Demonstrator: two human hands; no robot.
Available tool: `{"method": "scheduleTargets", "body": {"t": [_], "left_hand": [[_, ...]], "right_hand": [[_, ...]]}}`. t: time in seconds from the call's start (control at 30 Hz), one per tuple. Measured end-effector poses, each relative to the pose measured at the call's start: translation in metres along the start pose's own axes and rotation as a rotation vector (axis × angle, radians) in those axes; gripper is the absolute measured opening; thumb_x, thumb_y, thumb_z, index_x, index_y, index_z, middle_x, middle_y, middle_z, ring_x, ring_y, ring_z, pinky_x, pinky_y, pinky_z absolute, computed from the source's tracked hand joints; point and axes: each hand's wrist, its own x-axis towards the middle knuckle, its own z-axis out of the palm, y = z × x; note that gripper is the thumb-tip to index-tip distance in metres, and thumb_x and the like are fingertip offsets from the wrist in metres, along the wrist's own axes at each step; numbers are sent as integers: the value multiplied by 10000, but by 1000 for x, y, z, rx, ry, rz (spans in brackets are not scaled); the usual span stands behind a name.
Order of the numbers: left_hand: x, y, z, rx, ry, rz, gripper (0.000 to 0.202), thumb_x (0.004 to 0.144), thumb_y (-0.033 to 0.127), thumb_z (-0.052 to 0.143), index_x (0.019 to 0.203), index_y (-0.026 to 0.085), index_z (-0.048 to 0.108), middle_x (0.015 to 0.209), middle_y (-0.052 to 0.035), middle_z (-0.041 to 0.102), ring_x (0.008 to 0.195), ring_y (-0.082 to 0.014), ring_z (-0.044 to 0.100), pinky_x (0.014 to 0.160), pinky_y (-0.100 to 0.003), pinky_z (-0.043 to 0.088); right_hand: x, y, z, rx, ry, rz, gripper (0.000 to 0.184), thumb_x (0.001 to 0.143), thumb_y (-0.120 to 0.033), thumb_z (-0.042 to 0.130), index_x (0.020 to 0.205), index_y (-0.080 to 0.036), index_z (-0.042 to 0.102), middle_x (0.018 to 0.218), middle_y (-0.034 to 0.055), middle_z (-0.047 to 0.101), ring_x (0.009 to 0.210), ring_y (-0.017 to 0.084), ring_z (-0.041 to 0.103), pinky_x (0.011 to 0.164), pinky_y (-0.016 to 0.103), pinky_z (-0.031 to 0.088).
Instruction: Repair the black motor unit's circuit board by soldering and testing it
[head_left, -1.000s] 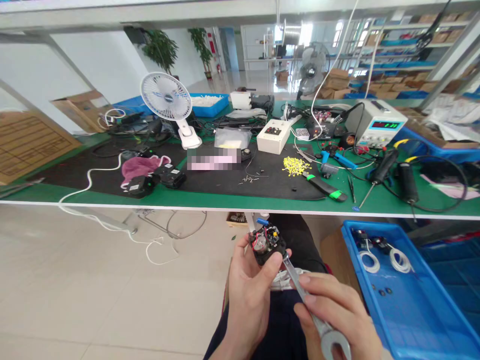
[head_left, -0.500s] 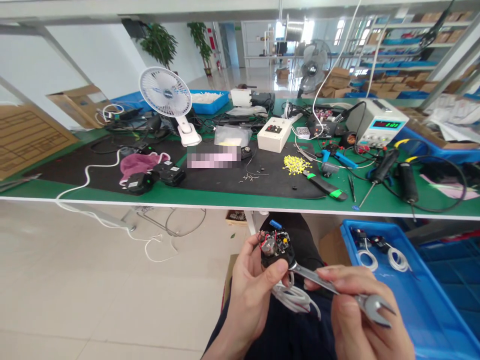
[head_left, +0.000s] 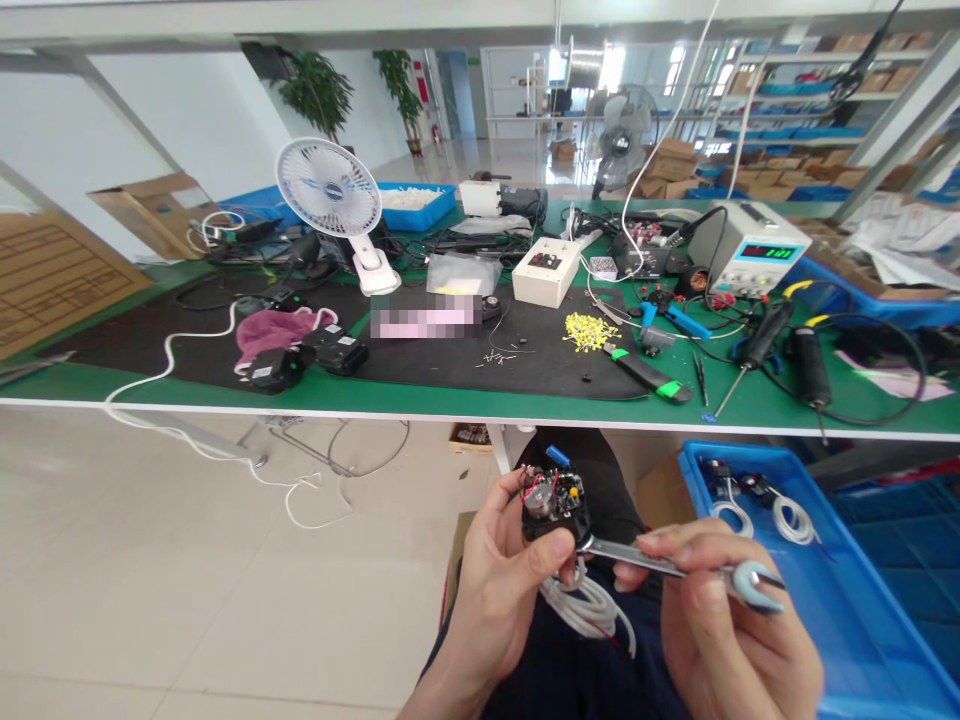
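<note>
Currently, head cam: L hand (head_left: pixel 499 578) fingers wrapped round blk device (head_left: pixel 556 502), electronics exposed on top, held over lap (head_left: pixel 555 680) near bench (head_left: pixel 420 403). R hand (head_left: pixel 761 645) fingers pinch wrench (head_left: pixel 630 553), one end at device's lower R edge. Wht cable coil (head_left: pixel 589 608) beneath; blue tray (head_left: pixel 847 620) far R.

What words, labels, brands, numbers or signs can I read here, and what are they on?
None reads clearly; these are too small or blurred:
Power supply: green and red lit digits, too blurred to quote.
White desk fan: hub label, too small.
Black devices beside the purple cloth: pale labels on top, too small.
Wrench in the right hand: no lettering I can make out.
</note>
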Motion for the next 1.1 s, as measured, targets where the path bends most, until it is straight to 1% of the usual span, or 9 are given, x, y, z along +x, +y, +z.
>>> {"method": "scheduleTargets", "body": {"t": [0.1,0.27,0.4,0.47,0.6,0.7,0.77,0.9,1.1], "left_hand": [[3,-1,-1,-2,2,-20,546,808,228,871,1284,193,608,1102,-71,687,788,-126,630,617,-210,556],[15,7,-6,97,60,3,565,857,259,840,1367,252,597,1324,-83,636,920,-157,681,771,-260,584],[35,19,-17,72,46,-27,533,900,278,803,1394,269,602,1183,-46,662,823,-119,674,739,-226,547],[48,23,-24,67,20,-22,526,902,294,801,1390,246,611,1171,-54,680,875,-130,673,763,-222,542],[78,21,-36,234,0,16,732,801,232,886,1436,247,521,1431,-77,628,1243,-195,636,1031,-274,510],[101,16,-40,449,51,66,697,795,238,881,1369,246,484,1326,-65,674,1159,-193,685,1022,-319,531],[117,15,-40,539,25,98,597,823,252,849,1314,234,510,1284,-71,686,1116,-201,702,1009,-342,543],[147,18,-38,675,-79,148,528,861,254,805,1339,231,582,1325,-94,690,1166,-232,692,1044,-369,523],[176,14,-37,1075,-41,276,524,852,293,822,1339,287,628,1320,-66,694,1159,-268,664,1011,-403,507]], "right_hand": [[2,-2,0,-78,-24,4,131,1032,-105,534,1073,-179,634,1014,86,668,839,184,721,681,290,637],[6,-5,-8,-226,-201,-97,231,943,-9,633,1107,-170,653,1065,88,703,903,191,734,731,301,671],[26,6,-19,-166,-65,-75,174,956,-30,621,1063,-163,654,1046,90,686,866,208,740,670,328,677],[47,24,-26,-288,-4,-57,100,963,-96,674,1031,-167,655,1059,81,688,858,201,751,733,330,679],[100,87,-45,-551,-42,-31,123,995,-271,704,1068,-182,662,1131,94,712,986,220,751,894,369,645],[133,133,-58,-662,-133,-46,154,1007,-312,683,1076,-175,671,1145,110,729,995,234,742,903,395,629],[148,153,-64,-753,-207,-75,141,1018,-303,659,1082,-180,684,1150,106,736,1008,238,737,923,404,612],[164,170,-69,-896,-363,-171,119,1040,-256,605,1071,-198,705,1189,88,732,1102,240,708,992,414,567],[168,179,-67,-1012,-438,-281,143,1050,-232,590,1115,-195,711,1174,92,730,1074,239,679,960,428,562]]}}
